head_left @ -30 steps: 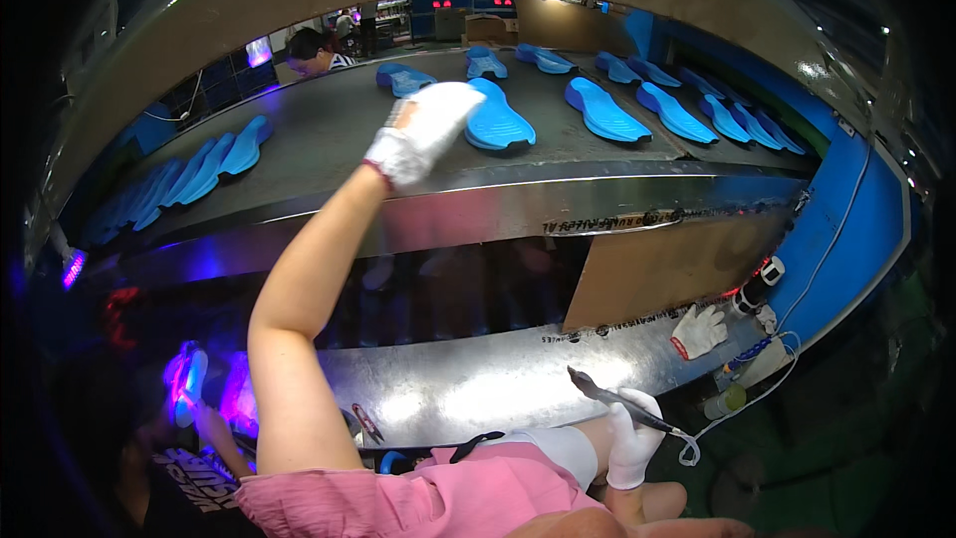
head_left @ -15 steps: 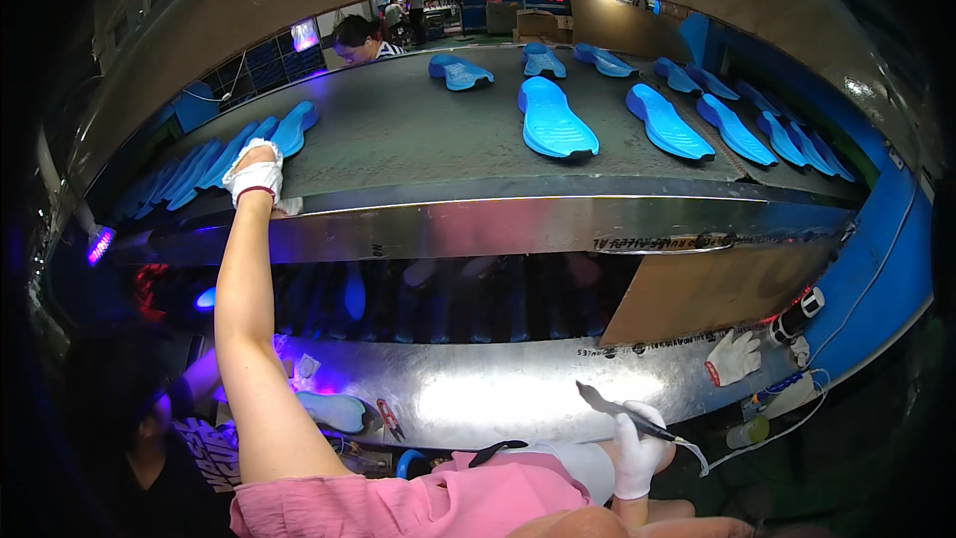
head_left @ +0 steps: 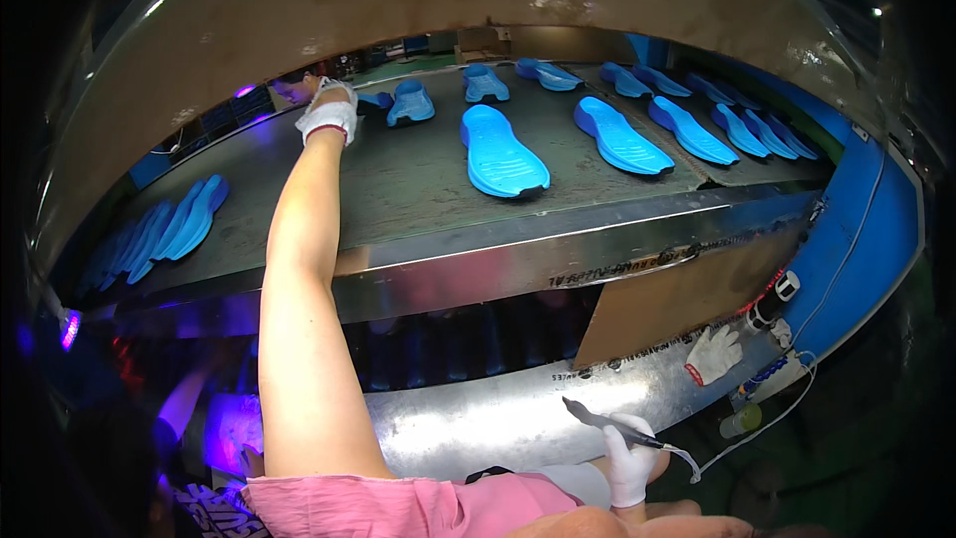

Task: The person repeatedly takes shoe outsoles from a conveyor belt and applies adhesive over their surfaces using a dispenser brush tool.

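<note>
The gloved left hand (head_left: 328,116) reaches far across the grey conveyor belt (head_left: 398,189), its grip closing on a small blue rubber shoe sole (head_left: 374,100), while the gloved right hand (head_left: 629,458) grips a slim pen-like tool (head_left: 607,423) low down.

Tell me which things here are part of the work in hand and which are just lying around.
In hand:
left hand reaching beside a blue sole on the conveyor belt
right hand holding a pen-like tool

Lying about:
spare white glove
small bottle
</note>
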Motion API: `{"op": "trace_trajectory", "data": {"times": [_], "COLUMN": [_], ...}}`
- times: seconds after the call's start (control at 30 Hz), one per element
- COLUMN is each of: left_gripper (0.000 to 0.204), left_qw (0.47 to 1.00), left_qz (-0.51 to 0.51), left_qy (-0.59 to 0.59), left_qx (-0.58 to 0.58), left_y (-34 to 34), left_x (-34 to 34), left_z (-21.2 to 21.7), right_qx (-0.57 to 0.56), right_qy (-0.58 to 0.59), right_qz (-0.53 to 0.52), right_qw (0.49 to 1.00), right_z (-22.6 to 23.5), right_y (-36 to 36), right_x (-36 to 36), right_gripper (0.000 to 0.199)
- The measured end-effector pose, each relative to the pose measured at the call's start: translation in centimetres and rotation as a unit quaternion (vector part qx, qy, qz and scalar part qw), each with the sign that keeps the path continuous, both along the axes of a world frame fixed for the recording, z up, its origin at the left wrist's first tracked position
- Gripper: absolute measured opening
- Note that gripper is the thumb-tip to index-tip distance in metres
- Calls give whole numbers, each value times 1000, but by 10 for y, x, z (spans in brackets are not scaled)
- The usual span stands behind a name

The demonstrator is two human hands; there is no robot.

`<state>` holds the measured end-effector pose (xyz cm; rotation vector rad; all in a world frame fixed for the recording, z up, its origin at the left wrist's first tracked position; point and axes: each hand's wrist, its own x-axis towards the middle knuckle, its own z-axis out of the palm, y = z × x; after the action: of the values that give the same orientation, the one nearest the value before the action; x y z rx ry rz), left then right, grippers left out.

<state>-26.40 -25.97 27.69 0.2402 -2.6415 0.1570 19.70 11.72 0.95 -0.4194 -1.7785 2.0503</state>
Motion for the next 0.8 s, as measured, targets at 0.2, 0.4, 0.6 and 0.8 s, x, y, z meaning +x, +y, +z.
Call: {"op": "trace_trajectory", "data": {"times": [0.2, 0.4, 0.6, 0.8], "left_gripper": [27, 18, 15, 20], "left_qw": [900, 673, 737, 598], "left_qz": [-198, -442, -620, -734], "left_qy": [56, 203, 66, 61], "left_qx": [384, 557, 261, 317], "left_y": [10, 51, 122, 216], "left_x": [83, 244, 379, 380], "left_z": [23, -43, -177, -339], "right_qx": [39, -13, -41, -86], "right_qy": [8, 53, 39, 65], "right_qz": [-47, -135, -249, -283], "right_qw": [998, 989, 967, 953], "right_z": [-3, -16, -38, -45], "right_y": [4, 19, 57, 64], "right_x": [10, 15, 45, 54], "right_gripper": [18, 24, 22, 25]}}
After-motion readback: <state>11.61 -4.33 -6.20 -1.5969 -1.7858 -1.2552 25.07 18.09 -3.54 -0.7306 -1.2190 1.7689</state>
